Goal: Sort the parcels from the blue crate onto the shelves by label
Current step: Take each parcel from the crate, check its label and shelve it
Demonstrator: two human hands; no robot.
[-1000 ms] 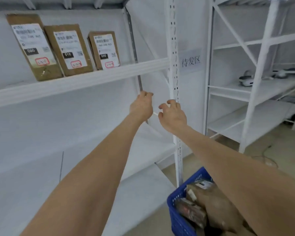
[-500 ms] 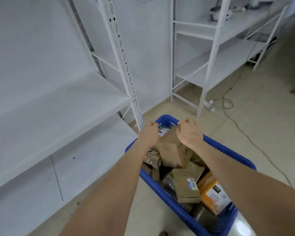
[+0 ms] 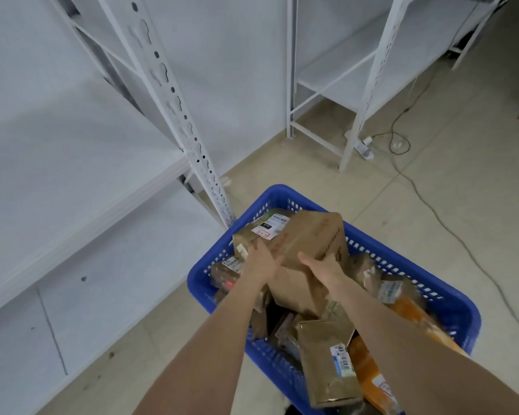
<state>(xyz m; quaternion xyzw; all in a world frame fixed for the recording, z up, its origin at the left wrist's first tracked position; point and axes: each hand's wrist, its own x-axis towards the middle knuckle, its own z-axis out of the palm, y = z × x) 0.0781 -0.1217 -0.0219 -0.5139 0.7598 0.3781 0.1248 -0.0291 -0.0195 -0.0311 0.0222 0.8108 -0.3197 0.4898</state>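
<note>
The blue crate (image 3: 450, 307) under my hands is heaped with parcels, a brown cardboard box (image 3: 309, 238) topmost. My 2 arms stretch forward and down, left hand (image 3: 259, 260) and right hand (image 3: 322, 265) gripping its opposite sides. A flat brown parcel (image 3: 327, 363) lies nearer than my right hand. A perforated shelf upright (image 3: 174, 100) stands beyond my left hand, just beside the crate; a cable (image 3: 438, 217) trails rightward.

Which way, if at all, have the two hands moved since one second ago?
Yes. Both moved down, from beside the white shelf post into the blue crate, where the left hand and right hand now hold a brown box.
</note>
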